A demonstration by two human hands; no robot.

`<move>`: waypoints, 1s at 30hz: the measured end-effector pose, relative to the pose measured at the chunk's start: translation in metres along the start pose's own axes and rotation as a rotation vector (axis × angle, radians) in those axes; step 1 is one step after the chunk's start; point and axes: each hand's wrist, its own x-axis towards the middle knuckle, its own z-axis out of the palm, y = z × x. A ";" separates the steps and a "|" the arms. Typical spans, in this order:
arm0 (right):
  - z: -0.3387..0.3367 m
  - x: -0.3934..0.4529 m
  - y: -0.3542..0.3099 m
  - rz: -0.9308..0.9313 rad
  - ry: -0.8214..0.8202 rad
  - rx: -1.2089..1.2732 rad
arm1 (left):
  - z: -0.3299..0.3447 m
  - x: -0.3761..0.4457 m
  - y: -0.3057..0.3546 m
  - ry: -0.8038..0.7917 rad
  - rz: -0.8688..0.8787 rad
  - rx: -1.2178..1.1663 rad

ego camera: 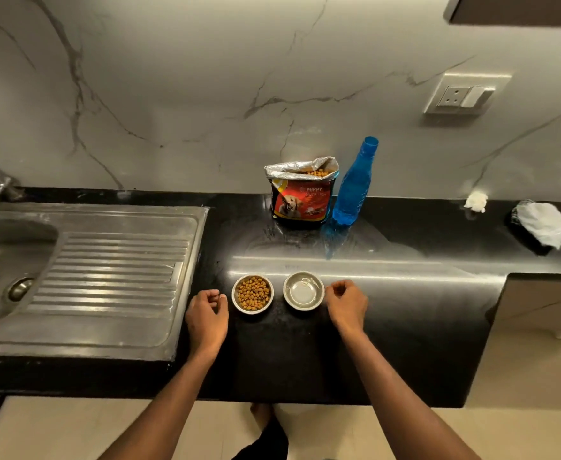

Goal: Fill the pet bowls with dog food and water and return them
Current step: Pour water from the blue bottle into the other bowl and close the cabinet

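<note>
- Two bare arms reach in from the bottom, over the shiny black bench [405,293].
- Left hand [207,315] sits just beside the food bowl, on its left. Its fingers are loosely curled and hold nothing. It looks just short of touching the bowl.
- Right hand [346,305] sits just beside the water bowl, on its right. Its fingers are loosely curled too and hold nothing. I cannot tell if the fingertips touch the rim.
- Food bowl [252,294] is small, round and made of shiny metal. It is full of little brown lumpy bits.
- Water bowl [304,291] is the same round metal kind, with clear water in it. The two bowls stand side by side, near but apart, between the hands.
- Dog food bag [302,194] stands further back by the wall. It is crinkly, red and black, with a silver inside, and its top is open.
- Blue bottle [353,184] is see-through plastic, tall and thin, with no cap. It stands just right of the bag.
- Metal sink [113,277] with a ridged draining part lies on the left.
- White cloth [547,227] lies crumpled far to the right.
</note>
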 end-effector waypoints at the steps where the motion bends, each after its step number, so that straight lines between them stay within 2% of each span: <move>1: -0.004 -0.007 -0.007 -0.110 0.001 -0.037 | -0.009 -0.003 0.004 -0.001 0.139 0.065; 4: -0.016 -0.026 -0.027 -0.409 0.013 -0.118 | -0.038 -0.009 0.016 0.044 0.530 0.202; 6: -0.027 -0.041 -0.045 -0.580 0.057 -0.165 | -0.061 -0.009 0.025 0.123 0.685 0.295; 11: -0.062 -0.090 -0.094 -0.871 0.268 -0.222 | -0.130 -0.037 0.042 0.329 0.797 0.365; 14: -0.088 -0.130 -0.129 -1.023 0.361 -0.200 | -0.172 -0.063 0.051 0.411 0.757 0.309; 17: -0.106 -0.170 -0.161 -1.129 0.397 -0.182 | -0.219 -0.083 0.072 0.449 0.527 0.002; 20: -0.124 -0.209 -0.192 -1.202 0.433 -0.216 | -0.281 -0.085 0.102 0.498 0.302 -0.513; 22: -0.140 -0.232 -0.212 -1.255 0.470 -0.232 | -0.326 -0.082 0.117 0.570 0.270 -0.964; 24: -0.155 -0.253 -0.230 -1.289 0.496 -0.241 | -0.363 -0.079 0.123 0.607 0.306 -1.302; 27: -0.171 -0.278 -0.250 -1.315 0.523 -0.239 | -0.389 -0.082 0.125 0.682 0.420 -1.419; 30: -0.182 -0.305 -0.263 -1.343 0.512 -0.204 | -0.399 -0.096 0.123 0.680 0.388 -1.525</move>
